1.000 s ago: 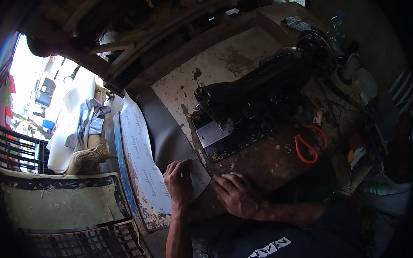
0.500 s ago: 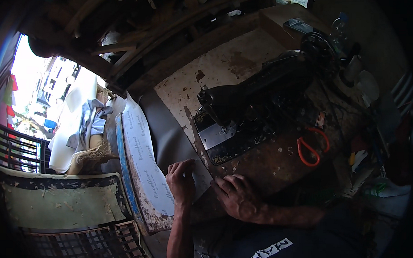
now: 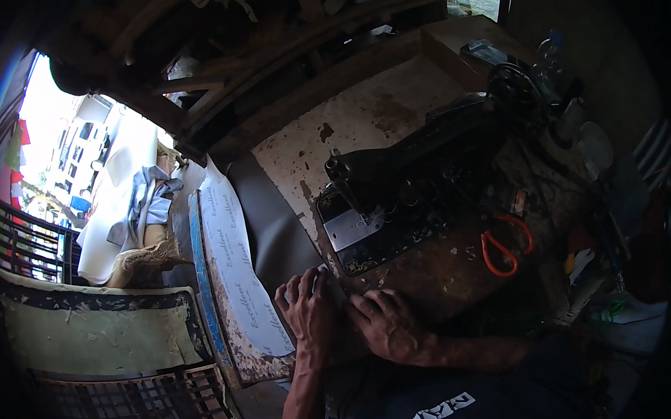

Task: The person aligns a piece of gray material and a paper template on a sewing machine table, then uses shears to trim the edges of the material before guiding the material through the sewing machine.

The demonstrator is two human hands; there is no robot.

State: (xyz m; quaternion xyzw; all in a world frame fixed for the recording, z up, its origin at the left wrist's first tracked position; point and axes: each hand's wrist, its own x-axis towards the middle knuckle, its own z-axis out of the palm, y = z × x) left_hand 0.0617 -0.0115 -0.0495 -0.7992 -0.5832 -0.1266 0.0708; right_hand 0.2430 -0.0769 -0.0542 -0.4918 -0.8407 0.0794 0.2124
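A dark grey, smooth flexible sheet (image 3: 265, 218) runs along the left part of the worktable, and its near end lies under my hands. My left hand (image 3: 308, 308) rests on the sheet with its fingers bent and apart. To its right, my right hand (image 3: 390, 330) is closed at the sheet's edge, fingers together; what lies beneath its fingertips is partly hidden. A white printed strip (image 3: 233, 276) with a wavy border lies left of the sheet. Beyond my right hand stands a black sewing machine (image 3: 419, 153) with a shiny metal plate (image 3: 355, 229) at its needle end.
Orange-handled scissors (image 3: 500, 259) lie right of the machine base. The worn table (image 3: 338, 121) has a blue-painted left edge (image 3: 204, 264). At lower left are a pale green padded panel (image 3: 95, 334) and a dark lattice (image 3: 137, 395). Rolled white material (image 3: 114, 194) stands at the left.
My left hand has moved slightly right, closer to my right hand, and its fingers have gone from pinched to spread on the sheet. My right hand stays nearly in place.
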